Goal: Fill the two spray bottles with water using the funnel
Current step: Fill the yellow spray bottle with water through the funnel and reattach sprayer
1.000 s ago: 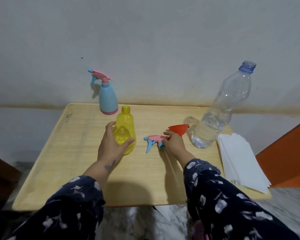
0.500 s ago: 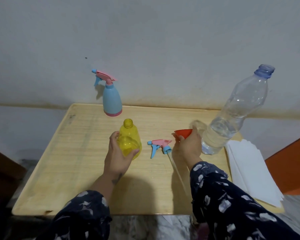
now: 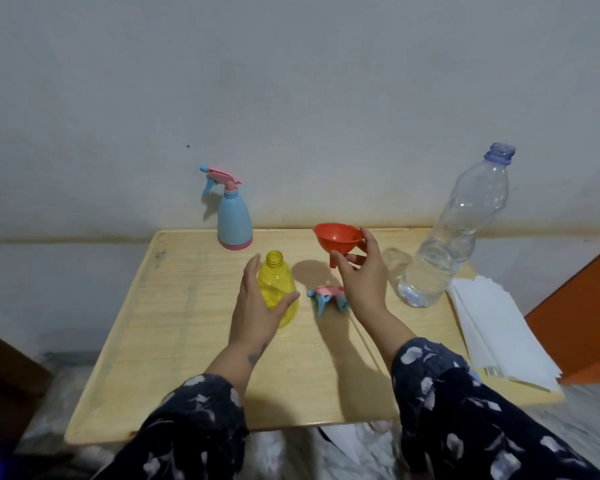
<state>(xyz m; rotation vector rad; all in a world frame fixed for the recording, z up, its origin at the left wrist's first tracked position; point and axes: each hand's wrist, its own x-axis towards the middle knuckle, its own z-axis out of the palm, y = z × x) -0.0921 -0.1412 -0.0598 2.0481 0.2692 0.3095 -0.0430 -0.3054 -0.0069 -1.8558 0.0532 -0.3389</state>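
Two hands at work: left hand [image 3: 257,306] wraps the yellow bottle [image 3: 276,289]; right hand [image 3: 362,275], at its 2 o'clock, pinches the funnel [image 3: 338,239].

A table [image 3: 187,358] stands against a wall [image 3: 291,81]. At its centre stands an open-necked spray bottle [image 3: 278,289], held upright from the 9 o'clock side by the left hand [image 3: 257,306]. At 11 o'clock from it, at the table's far edge, stands a second spray bottle [image 3: 234,220] with its trigger head on. At 3 o'clock, just beside the centre bottle, a loose trigger head [image 3: 326,295] lies on the table. Above and behind that head, at 1 o'clock, the right hand [image 3: 362,282] holds a funnel [image 3: 338,239] in the air. Further out at 3 o'clock stands a water bottle [image 3: 454,233], uncapped. A stack of paper [image 3: 499,330] lies at 4 o'clock, on the table's edge.
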